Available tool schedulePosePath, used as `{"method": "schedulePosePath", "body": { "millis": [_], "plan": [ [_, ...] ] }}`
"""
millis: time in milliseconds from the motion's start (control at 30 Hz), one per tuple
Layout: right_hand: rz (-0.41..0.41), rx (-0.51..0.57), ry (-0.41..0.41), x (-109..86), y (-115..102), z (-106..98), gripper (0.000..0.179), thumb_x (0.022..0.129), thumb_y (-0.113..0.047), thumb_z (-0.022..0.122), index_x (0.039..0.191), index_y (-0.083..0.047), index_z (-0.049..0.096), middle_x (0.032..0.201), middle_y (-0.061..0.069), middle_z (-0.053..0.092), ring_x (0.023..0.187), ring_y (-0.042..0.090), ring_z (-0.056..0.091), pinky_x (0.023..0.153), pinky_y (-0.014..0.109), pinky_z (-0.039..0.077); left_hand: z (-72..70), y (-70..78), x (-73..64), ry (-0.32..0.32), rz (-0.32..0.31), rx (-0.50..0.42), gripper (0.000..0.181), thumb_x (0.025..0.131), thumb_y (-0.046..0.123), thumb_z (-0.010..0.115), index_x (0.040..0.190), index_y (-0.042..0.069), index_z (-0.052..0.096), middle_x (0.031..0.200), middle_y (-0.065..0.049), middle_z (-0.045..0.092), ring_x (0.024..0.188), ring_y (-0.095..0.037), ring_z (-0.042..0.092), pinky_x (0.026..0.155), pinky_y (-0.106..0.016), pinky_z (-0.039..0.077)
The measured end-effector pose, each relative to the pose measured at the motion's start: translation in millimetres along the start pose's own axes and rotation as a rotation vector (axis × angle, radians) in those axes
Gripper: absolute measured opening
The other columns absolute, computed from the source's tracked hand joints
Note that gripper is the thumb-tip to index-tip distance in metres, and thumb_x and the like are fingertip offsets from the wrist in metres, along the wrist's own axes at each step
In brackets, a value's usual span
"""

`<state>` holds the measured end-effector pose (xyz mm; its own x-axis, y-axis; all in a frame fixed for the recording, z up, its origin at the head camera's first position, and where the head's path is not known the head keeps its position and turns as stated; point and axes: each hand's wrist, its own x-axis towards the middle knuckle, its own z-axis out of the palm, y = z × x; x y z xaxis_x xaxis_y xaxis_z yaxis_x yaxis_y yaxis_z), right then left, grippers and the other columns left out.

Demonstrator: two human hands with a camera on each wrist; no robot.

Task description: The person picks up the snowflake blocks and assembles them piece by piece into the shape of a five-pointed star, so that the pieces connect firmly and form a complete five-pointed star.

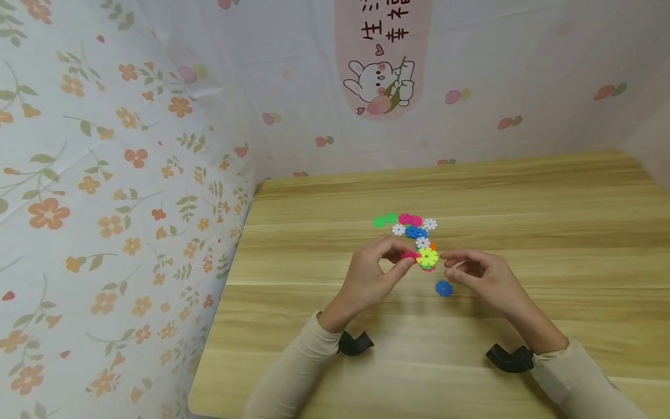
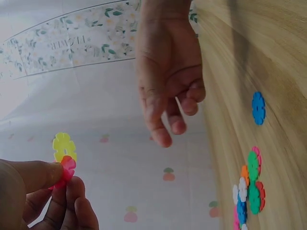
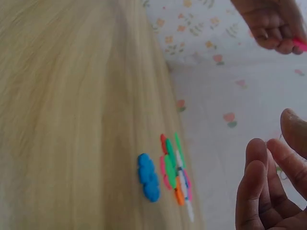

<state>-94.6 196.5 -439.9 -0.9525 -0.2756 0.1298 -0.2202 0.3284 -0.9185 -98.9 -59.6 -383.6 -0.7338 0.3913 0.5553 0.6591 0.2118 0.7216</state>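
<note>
My left hand pinches a pink notched snowflake disc between thumb and fingers, above the table. Joined to it is a yellow snowflake disc, which stands beyond my fingertips. To the right of these, my right hand hovers with loosely bent fingers and nothing held; its fingertips are apart from the yellow disc. On the table near my right fingertips lies a single blue snowflake disc. Behind the held pair, several loose discs lie in a cluster, among them a white disc and a green disc.
The wood-grain table has a back edge against a printed curtain. A floral cloth hangs along the left side. A black wrist mount sits below the left wrist, and another black mount below the right.
</note>
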Motion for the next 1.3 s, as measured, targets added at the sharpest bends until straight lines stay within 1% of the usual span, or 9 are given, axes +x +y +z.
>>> {"method": "schedulePosePath", "body": {
  "millis": [133, 300, 433, 567, 800, 933, 1000, 1067, 1300],
  "plan": [
    [0.028, -0.020, 0.001, 0.4, 11.5, 0.3, 0.031, 0.095, -0.016, 0.071, 0.123, -0.003, 0.067, 0.108, 0.019, 0.069, 0.085, 0.016, 0.069, 0.071, 0.022, 0.054, -6.6, 17.5, 4.7, 0.004, 0.012, -0.005, 0.015, 0.087, -0.007, 0.073, 0.100, -0.004, 0.066, 0.097, -0.014, 0.069, 0.076, -0.019, 0.066, 0.073, -0.024, 0.056],
    [0.063, -0.034, -0.019, 1.4, 23.0, 0.2, 0.032, 0.095, -0.020, 0.071, 0.121, -0.001, 0.067, 0.110, 0.017, 0.070, 0.087, 0.015, 0.069, 0.071, 0.023, 0.054, -12.7, 27.4, 7.9, -0.003, 0.012, 0.025, 0.014, 0.087, -0.008, 0.072, 0.099, -0.004, 0.067, 0.096, -0.012, 0.070, 0.076, -0.014, 0.066, 0.073, -0.022, 0.055],
    [0.088, -0.041, -0.049, 0.8, 33.5, 0.0, 0.032, 0.096, -0.020, 0.070, 0.121, -0.001, 0.066, 0.113, 0.016, 0.070, 0.089, 0.015, 0.069, 0.072, 0.025, 0.056, -13.3, 27.6, 7.1, -0.003, 0.011, 0.024, 0.013, 0.087, -0.008, 0.072, 0.099, -0.004, 0.067, 0.096, -0.013, 0.070, 0.076, -0.014, 0.066, 0.072, -0.023, 0.056],
    [0.107, -0.040, -0.078, -1.4, 43.7, -0.2, 0.033, 0.093, -0.018, 0.074, 0.121, -0.002, 0.066, 0.109, 0.015, 0.069, 0.083, 0.015, 0.066, 0.064, 0.027, 0.055, -12.2, 25.1, 5.6, -0.001, 0.015, 0.001, 0.014, 0.086, -0.009, 0.072, 0.099, -0.006, 0.066, 0.095, -0.015, 0.069, 0.075, -0.019, 0.066, 0.072, -0.025, 0.057],
    [0.115, -0.089, -0.131, -1.1, 52.7, -0.5, 0.040, 0.085, -0.021, 0.082, 0.121, -0.009, 0.068, 0.099, 0.009, 0.061, 0.071, 0.017, 0.053, 0.057, 0.024, 0.045, -12.8, 24.4, 2.8, 0.003, 0.011, 0.016, 0.014, 0.086, -0.010, 0.072, 0.097, -0.005, 0.066, 0.091, -0.014, 0.069, 0.075, -0.019, 0.067, 0.072, -0.027, 0.057],
    [0.073, -0.211, -0.161, -1.4, 53.9, 1.4, 0.042, 0.082, -0.018, 0.085, 0.120, -0.011, 0.070, 0.096, 0.005, 0.059, 0.066, 0.013, 0.051, 0.056, 0.025, 0.043, -12.1, 23.0, 1.8, -0.003, 0.012, 0.012, 0.014, 0.086, -0.009, 0.072, 0.098, -0.005, 0.066, 0.092, -0.013, 0.069, 0.075, -0.019, 0.066, 0.071, -0.027, 0.057],
    [0.040, -0.285, -0.171, -1.4, 54.1, 3.4, 0.040, 0.081, -0.017, 0.086, 0.118, -0.012, 0.071, 0.094, 0.002, 0.058, 0.065, 0.011, 0.050, 0.056, 0.025, 0.043, -11.6, 22.6, 1.7, -0.007, 0.013, 0.007, 0.014, 0.086, -0.009, 0.072, 0.098, -0.005, 0.066, 0.093, -0.014, 0.069, 0.075, -0.019, 0.066, 0.071, -0.027, 0.057],
    [0.021, -0.329, -0.175, -1.7, 54.1, 5.4, 0.036, 0.080, -0.015, 0.086, 0.114, -0.013, 0.073, 0.092, 0.000, 0.057, 0.064, 0.010, 0.049, 0.057, 0.025, 0.043, -11.0, 22.4, 1.7, -0.010, 0.019, 0.002, 0.014, 0.086, -0.010, 0.072, 0.098, -0.005, 0.066, 0.093, -0.014, 0.069, 0.075, -0.019, 0.066, 0.071, -0.027, 0.057],
    [-0.006, -0.337, -0.171, -5.1, 55.1, 8.5, 0.030, 0.079, -0.011, 0.086, 0.106, -0.014, 0.073, 0.088, -0.001, 0.057, 0.063, 0.008, 0.049, 0.054, 0.024, 0.043, -10.2, 24.8, 1.4, -0.019, 0.009, 0.010, 0.014, 0.086, -0.009, 0.072, 0.098, -0.005, 0.066, 0.092, -0.014, 0.069, 0.075, -0.019, 0.067, 0.071, -0.026, 0.057]
  ]
}}
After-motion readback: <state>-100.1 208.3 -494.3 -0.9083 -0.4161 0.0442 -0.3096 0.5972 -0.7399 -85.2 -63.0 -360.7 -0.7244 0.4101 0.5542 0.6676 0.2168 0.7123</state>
